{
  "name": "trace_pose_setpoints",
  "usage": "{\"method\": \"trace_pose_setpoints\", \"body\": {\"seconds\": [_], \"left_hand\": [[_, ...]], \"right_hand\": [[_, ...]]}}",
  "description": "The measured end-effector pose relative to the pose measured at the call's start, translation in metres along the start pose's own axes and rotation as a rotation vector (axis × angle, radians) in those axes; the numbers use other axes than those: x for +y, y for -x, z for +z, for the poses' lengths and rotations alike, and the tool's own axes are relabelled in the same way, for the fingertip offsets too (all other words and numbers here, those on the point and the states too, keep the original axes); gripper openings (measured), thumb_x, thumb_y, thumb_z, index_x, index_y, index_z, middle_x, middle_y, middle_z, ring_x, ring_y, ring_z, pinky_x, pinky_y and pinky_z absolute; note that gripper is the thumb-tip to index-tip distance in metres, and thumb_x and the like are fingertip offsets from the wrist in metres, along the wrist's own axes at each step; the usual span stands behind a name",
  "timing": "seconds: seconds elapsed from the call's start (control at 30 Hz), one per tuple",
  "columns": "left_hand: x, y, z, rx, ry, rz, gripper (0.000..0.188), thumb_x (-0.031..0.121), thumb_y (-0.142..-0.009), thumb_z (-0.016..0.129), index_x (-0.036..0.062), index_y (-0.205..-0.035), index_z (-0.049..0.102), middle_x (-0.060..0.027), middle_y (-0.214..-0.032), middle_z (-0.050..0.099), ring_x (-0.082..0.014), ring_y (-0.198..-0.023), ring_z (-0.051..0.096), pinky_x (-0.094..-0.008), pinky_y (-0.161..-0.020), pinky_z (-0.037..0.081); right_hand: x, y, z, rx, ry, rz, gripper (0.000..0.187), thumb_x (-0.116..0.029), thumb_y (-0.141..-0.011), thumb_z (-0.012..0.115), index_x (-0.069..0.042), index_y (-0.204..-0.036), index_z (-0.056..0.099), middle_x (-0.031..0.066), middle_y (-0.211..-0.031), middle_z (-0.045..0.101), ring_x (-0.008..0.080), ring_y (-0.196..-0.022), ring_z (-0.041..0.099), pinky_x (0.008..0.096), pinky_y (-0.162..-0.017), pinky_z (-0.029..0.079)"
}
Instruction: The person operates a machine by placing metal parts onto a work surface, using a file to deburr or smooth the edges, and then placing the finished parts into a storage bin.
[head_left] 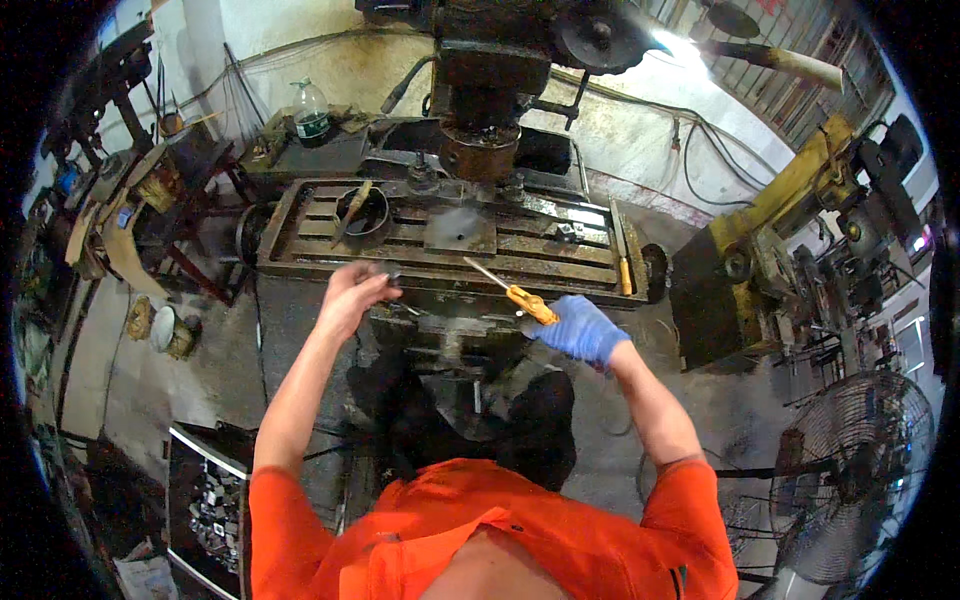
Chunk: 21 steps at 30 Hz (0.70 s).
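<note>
Both hands meet the table's front edge: left hand (350, 293) bare, right hand (583, 328) gripping a brush (512, 291).

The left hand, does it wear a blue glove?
No, the left hand is bare; only the right hand, holding the orange-handled tool, wears a blue glove.

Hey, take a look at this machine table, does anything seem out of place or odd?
One oddity: only the right hand wears a blue glove, gripping an orange-handled tool; the left hand is bare at the slotted table. A loose ring and second orange-handled tool lie on it.
</note>
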<state>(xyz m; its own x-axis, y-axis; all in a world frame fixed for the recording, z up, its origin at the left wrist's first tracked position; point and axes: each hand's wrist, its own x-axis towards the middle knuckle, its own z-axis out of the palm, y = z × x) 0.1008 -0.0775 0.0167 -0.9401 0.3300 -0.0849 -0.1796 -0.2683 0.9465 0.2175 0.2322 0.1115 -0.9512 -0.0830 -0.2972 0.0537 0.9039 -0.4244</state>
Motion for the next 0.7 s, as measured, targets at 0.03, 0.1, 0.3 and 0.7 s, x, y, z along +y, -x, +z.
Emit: {"method": "trace_pose_setpoints", "body": {"seconds": [0.03, 0.1, 0.3, 0.7], "left_hand": [[-0.006, -0.018, 0.010, -0.041, -0.134, 0.048, 0.020, 0.007, -0.079, 0.058, -0.0066, -0.089, 0.048, -0.0124, -0.082, 0.056, -0.0224, -0.076, 0.062, -0.0327, -0.068, 0.050], [-0.007, -0.054, 0.044, -0.063, -0.508, 0.112, 0.016, 0.010, -0.078, 0.059, -0.0037, -0.079, 0.051, -0.0109, -0.067, 0.057, -0.0204, -0.071, 0.062, -0.0318, -0.061, 0.048], [-0.019, -0.138, 0.086, 0.014, -1.271, 0.526, 0.018, 0.014, -0.069, 0.063, -0.0008, -0.074, 0.055, -0.0188, -0.068, 0.058, -0.0360, -0.073, 0.058, -0.0426, -0.065, 0.046], [-0.039, -0.169, 0.096, 0.041, -1.443, 0.594, 0.019, 0.018, -0.072, 0.059, 0.0104, -0.090, 0.057, -0.0135, -0.084, 0.061, -0.0325, -0.075, 0.059, -0.0435, -0.065, 0.047]], "right_hand": [[0.006, 0.006, 0.006, 0.003, 0.018, 0.003, 0.055, -0.053, -0.071, 0.056, 0.002, -0.068, 0.061, 0.0242, -0.067, 0.056, 0.0389, -0.066, 0.056, 0.0434, -0.060, 0.044], [0.018, 0.015, 0.012, 0.044, 0.164, -0.006, 0.044, -0.045, -0.071, 0.059, -0.001, -0.070, 0.060, 0.0210, -0.061, 0.055, 0.0346, -0.059, 0.056, 0.0396, -0.054, 0.043], [0.038, 0.008, -0.006, 0.309, -0.240, -0.115, 0.025, -0.026, -0.071, 0.065, -0.002, -0.071, 0.062, 0.0132, -0.060, 0.059, 0.0175, -0.054, 0.057, 0.0294, -0.050, 0.043], [0.119, -0.104, 0.109, 0.331, -0.434, 0.112, 0.030, -0.020, -0.065, 0.073, 0.000, -0.085, 0.065, 0.0072, -0.080, 0.067, 0.0130, -0.067, 0.061, 0.0284, -0.059, 0.046]]}}
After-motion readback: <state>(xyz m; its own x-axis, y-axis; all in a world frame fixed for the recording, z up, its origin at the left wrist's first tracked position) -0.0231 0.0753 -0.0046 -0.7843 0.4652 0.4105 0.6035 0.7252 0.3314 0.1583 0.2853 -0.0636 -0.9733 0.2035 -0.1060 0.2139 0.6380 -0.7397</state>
